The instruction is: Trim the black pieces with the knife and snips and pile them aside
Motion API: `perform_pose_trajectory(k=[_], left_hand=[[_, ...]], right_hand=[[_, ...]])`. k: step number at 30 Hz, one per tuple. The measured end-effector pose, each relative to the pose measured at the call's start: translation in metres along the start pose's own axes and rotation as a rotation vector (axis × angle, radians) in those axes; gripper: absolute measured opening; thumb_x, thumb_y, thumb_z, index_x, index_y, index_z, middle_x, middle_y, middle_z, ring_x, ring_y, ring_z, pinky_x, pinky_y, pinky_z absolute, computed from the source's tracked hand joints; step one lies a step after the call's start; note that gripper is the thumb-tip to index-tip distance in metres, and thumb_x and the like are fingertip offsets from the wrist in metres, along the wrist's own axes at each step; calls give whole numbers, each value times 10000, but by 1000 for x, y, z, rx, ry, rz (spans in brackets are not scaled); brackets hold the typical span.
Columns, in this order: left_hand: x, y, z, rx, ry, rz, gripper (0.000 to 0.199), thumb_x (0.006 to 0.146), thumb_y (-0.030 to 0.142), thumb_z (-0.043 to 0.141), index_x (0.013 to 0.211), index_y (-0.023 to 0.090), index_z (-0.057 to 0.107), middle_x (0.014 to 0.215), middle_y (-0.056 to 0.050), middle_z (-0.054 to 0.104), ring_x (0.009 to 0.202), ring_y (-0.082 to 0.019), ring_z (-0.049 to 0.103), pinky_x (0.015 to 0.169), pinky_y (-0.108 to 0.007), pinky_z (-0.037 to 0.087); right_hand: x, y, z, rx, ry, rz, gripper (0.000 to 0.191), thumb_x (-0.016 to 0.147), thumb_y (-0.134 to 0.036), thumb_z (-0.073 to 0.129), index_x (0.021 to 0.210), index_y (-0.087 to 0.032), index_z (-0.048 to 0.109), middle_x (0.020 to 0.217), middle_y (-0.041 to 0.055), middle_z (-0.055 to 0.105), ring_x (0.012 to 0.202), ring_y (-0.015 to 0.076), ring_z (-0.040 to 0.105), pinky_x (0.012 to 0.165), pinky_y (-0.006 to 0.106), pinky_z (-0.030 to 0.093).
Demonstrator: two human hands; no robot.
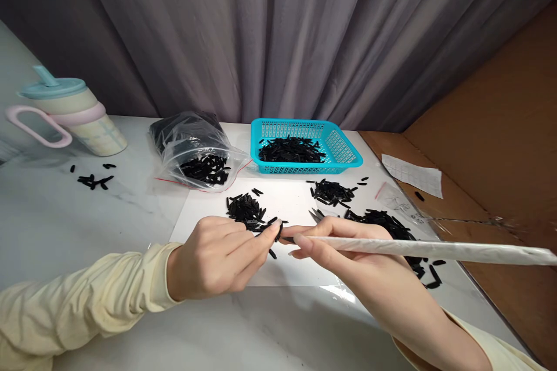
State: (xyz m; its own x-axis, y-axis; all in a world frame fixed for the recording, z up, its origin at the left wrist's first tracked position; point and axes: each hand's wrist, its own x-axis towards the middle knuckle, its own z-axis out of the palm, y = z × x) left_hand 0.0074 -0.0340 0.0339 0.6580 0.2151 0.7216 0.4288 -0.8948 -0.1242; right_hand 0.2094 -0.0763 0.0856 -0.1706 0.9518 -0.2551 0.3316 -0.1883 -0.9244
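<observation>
1. The left hand (221,255) pinches a small curved black sliver (279,233) between thumb and fingertips, above the white sheet (287,269).
2. The right hand (348,246) closes around a long white-wrapped stick (435,249), its dark tip meeting or nearly meeting the black sliver; contact is unclear.
3. Pointed metal blades (316,216) show behind the right hand; whether it grips them cannot be told.
4. Beyond the left hand, a near pile of black slivers (245,208) lies on the sheet; a second pile (333,192) lies farther to the right, and a larger pile (387,221) sits partly behind the right hand.
5. A small clear bag (394,198) lies beside a creased paper slip (413,175).
6. Farther back, an open zip bag (191,145) of slivers rests left of a turquoise basket (307,169) holding more.
7. At far left stands a handled tumbler (93,127) with a straw lid.
8. A grey curtain (261,35) hangs behind the marbled table (130,197).
</observation>
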Motion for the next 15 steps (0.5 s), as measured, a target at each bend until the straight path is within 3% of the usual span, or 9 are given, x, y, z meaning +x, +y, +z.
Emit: perform_pose_trajectory(k=[15], left_hand=[[1,1,0,-52,5,-49,224,812,53,530,1025,73,595,469,64,515,382,-71,432,388,-262,255]], right_hand=[[1,-2,-1,-19,-12,-24,237,810,-393,595,677,-204,647,961,45,707,971,216,631,795,278,489]])
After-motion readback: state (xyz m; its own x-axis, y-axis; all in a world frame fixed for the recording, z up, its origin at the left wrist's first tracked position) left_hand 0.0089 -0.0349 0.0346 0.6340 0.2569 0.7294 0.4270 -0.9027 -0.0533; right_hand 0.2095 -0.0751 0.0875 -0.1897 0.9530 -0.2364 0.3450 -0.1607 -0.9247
